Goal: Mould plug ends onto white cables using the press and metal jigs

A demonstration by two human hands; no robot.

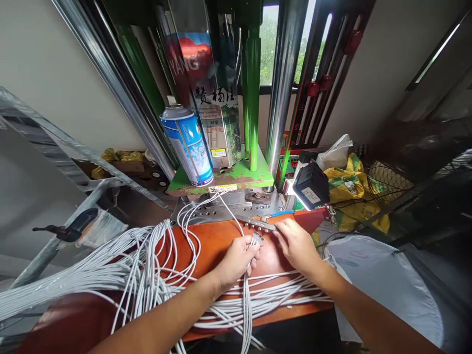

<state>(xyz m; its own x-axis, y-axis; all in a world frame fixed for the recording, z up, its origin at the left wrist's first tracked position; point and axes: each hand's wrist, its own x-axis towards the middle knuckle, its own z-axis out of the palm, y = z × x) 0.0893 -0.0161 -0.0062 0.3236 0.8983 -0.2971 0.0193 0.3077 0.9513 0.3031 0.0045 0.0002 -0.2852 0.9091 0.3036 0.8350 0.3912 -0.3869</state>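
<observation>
My left hand (241, 255) is closed around several white cables near the middle of the orange work surface (217, 236). Small metallic ends (257, 239) of these cables stick up between its thumb and fingers. To its right, my right hand (293, 241) has its fingers on the right end of a narrow metal bar (260, 224) with small studs along its lower edge. The bar lies just above the cable ends. One white cable (231, 211) runs from the machine down to my left hand. Long white cables (247, 305) hang below it.
A large bundle of white cables (96, 270) spreads over the left side. A blue spray can (188, 145) stands on the green machine plate (239, 179). A black lamp (311, 187) is at right, above yellow bags (350, 187). A clamp (79, 223) sits far left.
</observation>
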